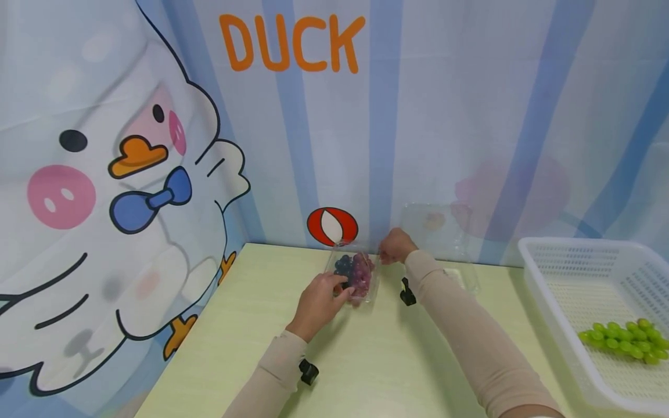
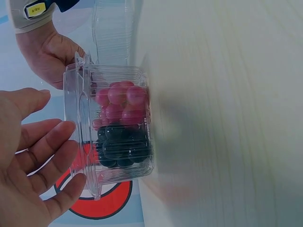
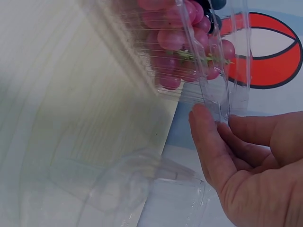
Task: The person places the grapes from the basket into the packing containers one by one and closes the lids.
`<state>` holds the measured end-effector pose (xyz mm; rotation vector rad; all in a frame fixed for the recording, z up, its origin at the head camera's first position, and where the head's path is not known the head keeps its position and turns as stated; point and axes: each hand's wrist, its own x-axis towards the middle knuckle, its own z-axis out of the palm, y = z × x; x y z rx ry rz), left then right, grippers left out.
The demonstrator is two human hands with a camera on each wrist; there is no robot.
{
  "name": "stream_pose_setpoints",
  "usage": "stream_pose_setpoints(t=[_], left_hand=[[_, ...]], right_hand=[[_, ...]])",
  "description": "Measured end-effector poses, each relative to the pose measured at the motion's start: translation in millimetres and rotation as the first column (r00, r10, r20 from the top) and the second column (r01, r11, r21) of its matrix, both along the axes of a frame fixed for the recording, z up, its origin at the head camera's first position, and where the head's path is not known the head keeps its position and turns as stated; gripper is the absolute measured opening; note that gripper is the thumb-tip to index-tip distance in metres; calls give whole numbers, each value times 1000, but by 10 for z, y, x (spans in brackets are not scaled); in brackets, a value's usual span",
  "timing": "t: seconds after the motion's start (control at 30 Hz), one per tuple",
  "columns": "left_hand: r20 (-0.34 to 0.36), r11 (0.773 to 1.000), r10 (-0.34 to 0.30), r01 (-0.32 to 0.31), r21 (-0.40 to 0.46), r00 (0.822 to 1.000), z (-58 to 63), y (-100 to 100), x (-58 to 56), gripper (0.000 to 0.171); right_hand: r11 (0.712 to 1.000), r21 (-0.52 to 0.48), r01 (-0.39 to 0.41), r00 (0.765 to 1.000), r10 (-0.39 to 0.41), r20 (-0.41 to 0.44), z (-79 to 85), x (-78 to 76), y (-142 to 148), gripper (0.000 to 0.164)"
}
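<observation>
A clear plastic clamshell box (image 2: 118, 71) stands on the table, with its lid (image 2: 71, 101) lying over the top. Inside it are a bunch of pink-red grapes (image 2: 116, 104) and a bunch of dark blue grapes (image 2: 123, 144), side by side. At the box's right edge, my right hand (image 1: 398, 246) pinches the rim between thumb and fingers, plainest in the right wrist view. My left hand (image 1: 319, 302) is at the near left side, its fingers loosely extended beside the lid. Whether those fingertips touch the plastic I cannot tell.
Another clear plastic box (image 1: 462, 278), its lid raised, stands behind my right forearm. A white basket (image 1: 554, 325) at the right holds a bunch of green grapes (image 1: 624, 339). A printed duck curtain (image 1: 334, 128) hangs directly behind the table's back edge.
</observation>
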<state>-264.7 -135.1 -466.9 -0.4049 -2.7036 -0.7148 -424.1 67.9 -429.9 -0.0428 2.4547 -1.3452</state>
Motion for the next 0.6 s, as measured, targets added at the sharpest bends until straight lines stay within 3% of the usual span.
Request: stream_pose_setpoints(t=[0.37, 0.6], left_hand=[[-5, 999, -10, 10, -47, 1000, 34, 0, -41, 29], [42, 996, -13, 17, -88, 999, 83, 17, -89, 32]], right_hand=[[984, 180, -3, 996, 18, -84, 2, -14, -70, 19], [970, 241, 0, 994, 28, -110, 7, 7, -100, 21]])
